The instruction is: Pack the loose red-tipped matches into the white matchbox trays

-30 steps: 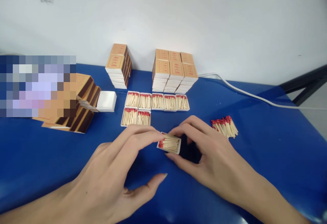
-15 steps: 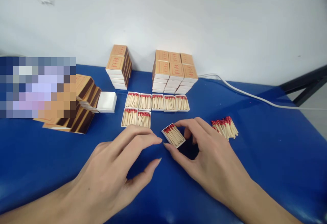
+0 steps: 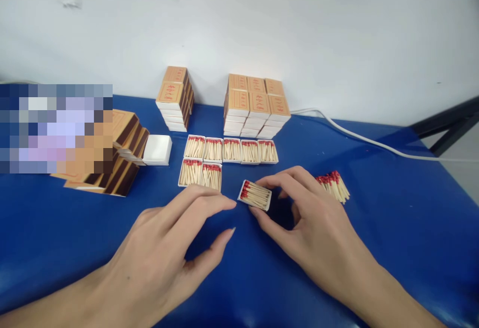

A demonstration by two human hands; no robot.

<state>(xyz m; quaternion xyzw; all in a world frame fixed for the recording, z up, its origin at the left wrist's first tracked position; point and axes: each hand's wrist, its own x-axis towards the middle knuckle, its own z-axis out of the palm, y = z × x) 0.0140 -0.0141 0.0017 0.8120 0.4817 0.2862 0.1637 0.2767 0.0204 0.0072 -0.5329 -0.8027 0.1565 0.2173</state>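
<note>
Between the thumb and fingers of my right hand (image 3: 310, 213) is a white matchbox tray (image 3: 255, 195) full of red-tipped matches, heads toward the left. My left hand (image 3: 175, 238) hovers just left of that tray, thumb and forefinger apart with nothing between them. Behind my left fingers, several filled matchbox trays (image 3: 232, 149) stand in two rows, five at the back and two in front. A loose pile of matches (image 3: 335, 187) lies right of my right hand, partly hidden by it.
Stacks of closed matchboxes (image 3: 258, 103) and a narrower stack (image 3: 172, 98) stand by the white wall. At left, matchbox sleeves (image 3: 119, 173) lie piled beside white trays (image 3: 157, 149). A white cable (image 3: 359, 141) crosses the blue table (image 3: 392, 208). A pixelated patch hides the far left.
My right hand has turned the held tray so its matches lie nearly sideways, and has shifted slightly right. My left hand has hardly moved.
</note>
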